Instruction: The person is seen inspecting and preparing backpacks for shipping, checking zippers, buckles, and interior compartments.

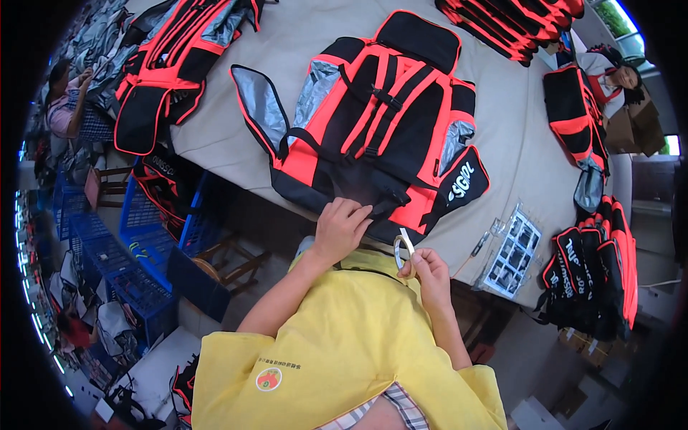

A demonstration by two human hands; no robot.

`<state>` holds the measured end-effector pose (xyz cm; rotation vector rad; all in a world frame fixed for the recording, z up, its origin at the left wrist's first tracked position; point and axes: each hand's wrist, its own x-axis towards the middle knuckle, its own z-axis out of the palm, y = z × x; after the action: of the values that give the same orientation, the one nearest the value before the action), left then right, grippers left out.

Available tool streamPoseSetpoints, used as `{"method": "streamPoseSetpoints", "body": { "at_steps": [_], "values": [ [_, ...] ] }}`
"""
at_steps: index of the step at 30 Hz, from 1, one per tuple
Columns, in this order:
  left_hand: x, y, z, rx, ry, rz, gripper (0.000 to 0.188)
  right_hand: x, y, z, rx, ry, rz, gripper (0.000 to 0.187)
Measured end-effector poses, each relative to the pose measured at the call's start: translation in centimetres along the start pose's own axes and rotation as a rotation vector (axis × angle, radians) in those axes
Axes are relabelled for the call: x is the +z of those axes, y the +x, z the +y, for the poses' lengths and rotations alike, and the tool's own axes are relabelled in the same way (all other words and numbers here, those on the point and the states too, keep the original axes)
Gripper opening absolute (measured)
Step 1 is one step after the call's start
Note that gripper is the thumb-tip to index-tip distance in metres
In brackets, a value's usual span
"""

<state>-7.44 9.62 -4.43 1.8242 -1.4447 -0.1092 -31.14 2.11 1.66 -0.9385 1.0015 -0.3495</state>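
A large black and neon-orange backpack (337, 136) lies on the table before me, shoulder straps and buckles facing up. Its side flaps hang out, the left one showing a silver lining (261, 100). My left hand (342, 228) is at the bag's black near edge, fingers bent and closed on the fabric; the fingertips are partly hidden. In my right hand (428, 271), just off the table edge, a narrow roll of white tape (403, 256) is held between thumb and fingers, with a short loose end sticking up beside the backpack's near right corner.
The table (222, 136) has a pale cloth cover. Right of the backpack lies a clear-covered sheet (512, 252) of dark pieces. More bags stand around: a stack (512, 25) at the far right, others (591, 272) at the right edge. Blue crates (147, 244) and a wooden stool (233, 261) are at left.
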Motion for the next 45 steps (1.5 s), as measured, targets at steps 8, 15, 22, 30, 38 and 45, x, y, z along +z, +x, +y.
{"method": "streamPoseSetpoints", "body": {
  "at_steps": [8,15,22,30,38,45],
  "values": [
    [0.2,0.1,1.5,-0.033,0.107,0.016,0.023,-0.3,2.2,-1.8,0.004,-0.005,-0.124,0.018],
    [0.1,1.1,1.9,-0.338,-0.271,0.159,0.014,1.0,3.7,-2.0,-0.008,-0.034,-0.203,0.019],
    [-2.2,1.0,1.1,-0.454,-0.621,-0.110,0.012,2.9,3.8,-2.2,-0.095,-0.175,-0.276,0.018],
    [-2.9,1.1,0.4,-0.383,-0.607,-0.210,0.015,3.0,4.0,-1.5,-0.099,-0.262,-0.250,0.020],
    [-2.0,0.2,0.7,-0.229,-0.502,-0.131,0.015,1.6,4.5,-2.7,0.036,-0.762,-0.257,0.028],
    [-2.0,0.4,0.9,-0.584,-0.419,-0.151,0.031,-0.3,3.4,-6.1,0.075,-0.248,-0.180,0.036]
  ]
}}
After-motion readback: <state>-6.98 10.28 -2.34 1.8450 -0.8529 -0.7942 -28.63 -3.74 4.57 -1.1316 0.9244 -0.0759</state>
